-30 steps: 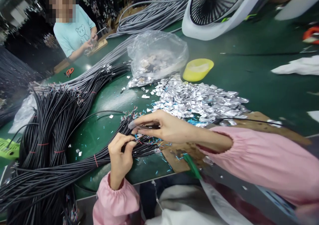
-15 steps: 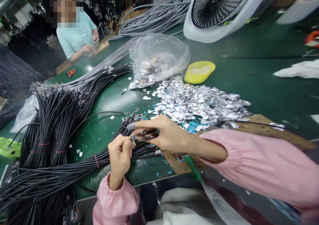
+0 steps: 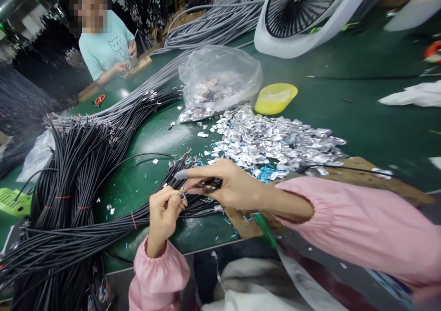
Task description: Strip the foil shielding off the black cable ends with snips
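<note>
My left hand (image 3: 164, 215) is closed in a pinch on the stripped end of a black cable (image 3: 138, 219), whose thin coloured wires show at my fingertips. My right hand (image 3: 227, 186) is closed round a small dark cutting tool (image 3: 210, 183), its tip at those wire ends. The index finger wears a pale fingertip cover. Both hands work just above the near end of a big bundle of black cables (image 3: 76, 173) lying across the green table (image 3: 344, 109). Both arms are in pink sleeves.
A heap of silver foil scraps (image 3: 275, 141) lies behind my right hand, with a clear plastic bag (image 3: 218, 79) and a yellow bowl (image 3: 274, 97) beyond. A white fan (image 3: 303, 12) stands at the back. A person in a light blue shirt (image 3: 105, 49) works at the far left. Grey cables (image 3: 213, 24) run behind.
My left hand has shifted slightly left and its pinch has tightened on the wire ends. The tool in my right hand has closed in on them.
</note>
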### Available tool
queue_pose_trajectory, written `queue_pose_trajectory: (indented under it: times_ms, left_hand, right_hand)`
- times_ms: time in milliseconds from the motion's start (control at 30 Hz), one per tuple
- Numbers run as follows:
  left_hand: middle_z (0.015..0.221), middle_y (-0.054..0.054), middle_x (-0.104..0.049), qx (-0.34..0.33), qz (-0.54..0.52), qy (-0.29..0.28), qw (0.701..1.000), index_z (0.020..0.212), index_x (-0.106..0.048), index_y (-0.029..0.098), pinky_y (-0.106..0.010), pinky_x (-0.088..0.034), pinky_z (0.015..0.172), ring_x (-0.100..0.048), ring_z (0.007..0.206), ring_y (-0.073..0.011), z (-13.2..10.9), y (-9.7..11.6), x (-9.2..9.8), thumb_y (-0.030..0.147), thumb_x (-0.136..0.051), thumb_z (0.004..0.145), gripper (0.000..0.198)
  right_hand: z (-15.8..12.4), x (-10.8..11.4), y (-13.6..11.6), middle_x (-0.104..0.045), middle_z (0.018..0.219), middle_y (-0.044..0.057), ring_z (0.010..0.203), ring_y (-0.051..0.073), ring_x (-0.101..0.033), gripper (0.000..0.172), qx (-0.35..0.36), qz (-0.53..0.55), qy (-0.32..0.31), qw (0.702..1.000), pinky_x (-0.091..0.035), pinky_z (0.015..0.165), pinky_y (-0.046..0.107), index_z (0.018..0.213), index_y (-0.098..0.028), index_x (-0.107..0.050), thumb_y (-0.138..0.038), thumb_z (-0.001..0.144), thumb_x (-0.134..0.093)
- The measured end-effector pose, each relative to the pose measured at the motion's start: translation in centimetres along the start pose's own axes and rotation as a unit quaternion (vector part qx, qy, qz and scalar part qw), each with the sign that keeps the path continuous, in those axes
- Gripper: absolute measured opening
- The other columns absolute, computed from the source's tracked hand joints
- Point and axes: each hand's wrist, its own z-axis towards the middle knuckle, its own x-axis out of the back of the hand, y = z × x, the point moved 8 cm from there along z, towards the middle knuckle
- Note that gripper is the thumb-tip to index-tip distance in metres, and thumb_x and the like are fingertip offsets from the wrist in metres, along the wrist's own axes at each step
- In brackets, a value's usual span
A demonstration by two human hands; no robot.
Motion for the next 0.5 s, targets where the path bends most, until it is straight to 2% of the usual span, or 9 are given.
queue_pose_trajectory:
  times_ms: [100,233,333,400,500]
  left_hand:
    - [0.054,-0.002,-0.054,-0.006,0.022,0.001,1.000,0.058,-0.059,0.015,-0.022,-0.037,0.050,-0.048,0.051,-0.0103,-0.1,0.0,-0.1,0.036,-0.043,0.091,0.042]
    - [0.059,-0.002,-0.058,-0.024,0.065,0.037,0.997,0.063,-0.063,0.016,-0.021,-0.041,0.051,-0.052,0.053,-0.0110,-0.3,-0.1,0.1,0.033,-0.048,0.088,0.034]
    - [0.069,-0.002,-0.064,-0.030,0.084,0.079,0.993,0.088,-0.067,0.017,-0.021,-0.045,0.054,-0.057,0.057,-0.0116,-0.4,-0.1,0.2,0.030,-0.053,0.085,0.018]
    - [0.078,-0.004,-0.066,-0.043,0.106,0.096,0.989,0.108,-0.061,0.018,-0.022,-0.048,0.059,-0.060,0.063,-0.0124,-0.5,0.2,0.0,0.025,-0.052,0.085,0.026]
    - [0.089,-0.007,-0.066,-0.092,0.168,0.095,0.977,0.117,-0.058,0.020,-0.024,-0.049,0.067,-0.062,0.076,-0.0145,-0.8,1.3,-0.5,0.018,-0.044,0.089,0.032]
  right_hand:
    - [0.0,0.1,0.1,-0.073,0.080,0.005,0.070,0.014,-0.069,0.030,-0.007,-0.009,0.004,1.000,-0.054,0.067,0.019,0.106,-0.010,-0.066,-0.021,0.080,-0.058]
    - [-0.1,0.5,-0.3,-0.073,0.078,0.004,0.068,0.014,-0.069,0.025,0.006,-0.037,0.017,0.999,-0.053,0.062,0.019,0.100,-0.013,-0.068,-0.019,0.079,-0.056]
    - [-0.3,0.8,-0.5,-0.073,0.081,0.005,0.071,0.014,-0.068,0.028,0.009,-0.078,0.027,0.997,-0.053,0.065,0.022,0.100,-0.014,-0.067,-0.011,0.076,-0.053]
    - [-0.2,0.8,-0.3,-0.072,0.083,0.006,0.074,0.015,-0.068,0.031,-0.006,-0.081,0.030,0.996,-0.054,0.068,0.024,0.103,-0.014,-0.064,-0.010,0.076,-0.052]
    - [0.0,0.7,0.5,-0.071,0.082,0.005,0.074,0.015,-0.068,0.033,-0.056,-0.030,0.038,0.997,-0.055,0.069,0.026,0.109,-0.014,-0.059,-0.010,0.077,-0.053]
